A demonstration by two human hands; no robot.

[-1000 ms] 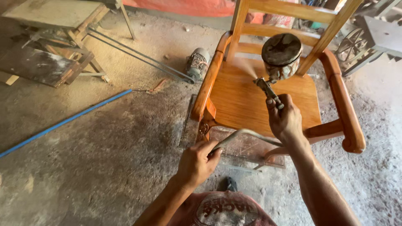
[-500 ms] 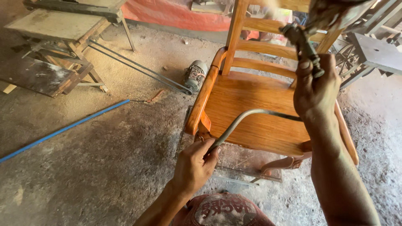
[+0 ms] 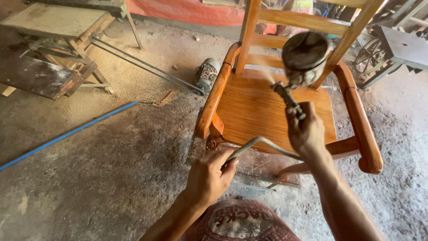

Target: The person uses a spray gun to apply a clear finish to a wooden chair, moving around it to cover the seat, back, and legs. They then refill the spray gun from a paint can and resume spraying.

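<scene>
My right hand (image 3: 306,130) grips the handle of a spray gun (image 3: 299,62) with a round metal cup, held up over the seat of an orange wooden armchair (image 3: 249,107). A faint mist shows to the left of the gun's nozzle. My left hand (image 3: 209,175) holds the grey hose (image 3: 257,143) that curves from it across the chair's front edge toward my right wrist. The chair has curved armrests and a slatted back.
A small electric motor (image 3: 207,75) lies on the dusty concrete floor left of the chair, with a belt running to a wooden workbench (image 3: 53,31). A blue pipe (image 3: 67,135) lies across the floor. Metal machinery (image 3: 397,49) stands at the right.
My right hand has lowered the spray gun from high over the chair's backrest to above the seat. The left hand keeps its hold on the hose.
</scene>
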